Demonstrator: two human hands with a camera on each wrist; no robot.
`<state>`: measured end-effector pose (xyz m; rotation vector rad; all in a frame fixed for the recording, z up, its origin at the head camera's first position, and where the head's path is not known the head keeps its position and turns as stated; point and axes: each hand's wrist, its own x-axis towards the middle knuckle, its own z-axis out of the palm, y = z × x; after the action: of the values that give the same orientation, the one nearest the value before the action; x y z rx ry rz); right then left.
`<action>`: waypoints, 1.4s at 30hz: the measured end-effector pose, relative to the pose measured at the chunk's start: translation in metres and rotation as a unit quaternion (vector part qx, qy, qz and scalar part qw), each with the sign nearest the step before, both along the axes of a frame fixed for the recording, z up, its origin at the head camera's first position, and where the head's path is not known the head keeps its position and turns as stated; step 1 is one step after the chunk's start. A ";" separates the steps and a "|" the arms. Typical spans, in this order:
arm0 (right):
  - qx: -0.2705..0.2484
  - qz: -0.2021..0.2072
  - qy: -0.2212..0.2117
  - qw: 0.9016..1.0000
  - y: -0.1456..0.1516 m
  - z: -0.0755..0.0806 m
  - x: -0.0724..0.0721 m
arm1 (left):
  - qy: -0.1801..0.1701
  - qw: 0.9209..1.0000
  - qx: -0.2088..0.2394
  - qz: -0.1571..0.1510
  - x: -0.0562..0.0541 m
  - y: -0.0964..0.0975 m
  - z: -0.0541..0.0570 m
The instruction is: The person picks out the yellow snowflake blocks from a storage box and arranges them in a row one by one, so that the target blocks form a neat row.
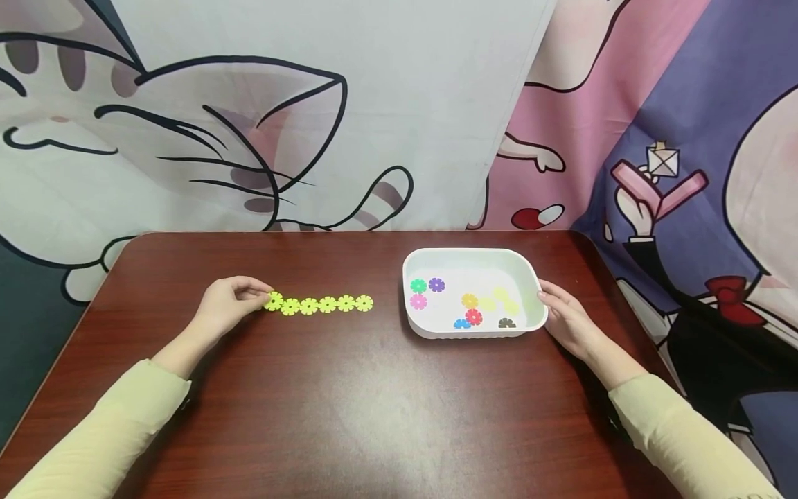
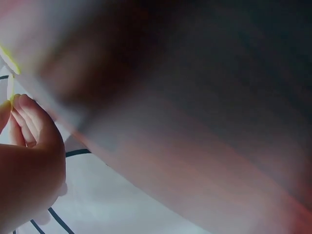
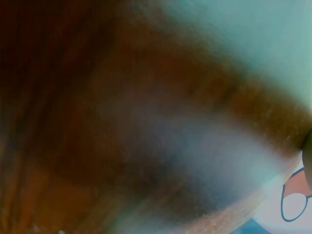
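My left hand (image 1: 227,305) pinches the leftmost yellow flower-shaped disc (image 1: 273,301) between thumb and fingers. To its right, a row of several yellow flower discs (image 1: 327,304) lies on the table. In the left wrist view, the left hand (image 2: 31,146) shows at the left edge, a thin yellow piece at its fingertips. My right hand (image 1: 570,319) holds the right end of a white plastic tray (image 1: 474,333); its far fingers are partly hidden. Inside the tray are flower discs, among them a green one (image 1: 418,285), a purple one (image 1: 436,285) and a red one (image 1: 474,317).
The brown wooden table (image 1: 374,409) ends at the back against a cloth (image 1: 405,104) with cartoon prints. The tray stands at the back right of the table. The right wrist view is mostly blurred.
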<state>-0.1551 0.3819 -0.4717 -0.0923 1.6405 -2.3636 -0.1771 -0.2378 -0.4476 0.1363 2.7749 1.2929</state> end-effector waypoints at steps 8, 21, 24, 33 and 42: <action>-0.005 -0.003 0.001 1.000 0.001 0.001 0.001 | 0.002 1.000 -0.025 -0.007 -0.001 -0.007 -0.005; 0.009 -0.002 0.007 1.000 0.000 0.000 -0.001 | 0.028 0.998 -0.060 -0.012 -0.003 -0.006 -0.012; 0.011 -0.003 0.007 1.000 0.000 0.000 0.000 | 0.028 0.998 -0.062 -0.011 -0.003 -0.006 -0.011; 0.001 0.003 0.000 1.000 0.001 0.000 0.000 | 0.028 0.997 -0.072 -0.010 -0.003 -0.007 -0.012; 0.003 -0.001 -0.001 1.000 0.001 0.001 0.002 | 0.034 0.997 -0.073 -0.015 -0.006 -0.008 -0.013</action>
<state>-0.1535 0.3825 -0.4708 -0.0876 1.6470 -2.3600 -0.1826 -0.2458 -0.4609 0.2142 2.8995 1.0954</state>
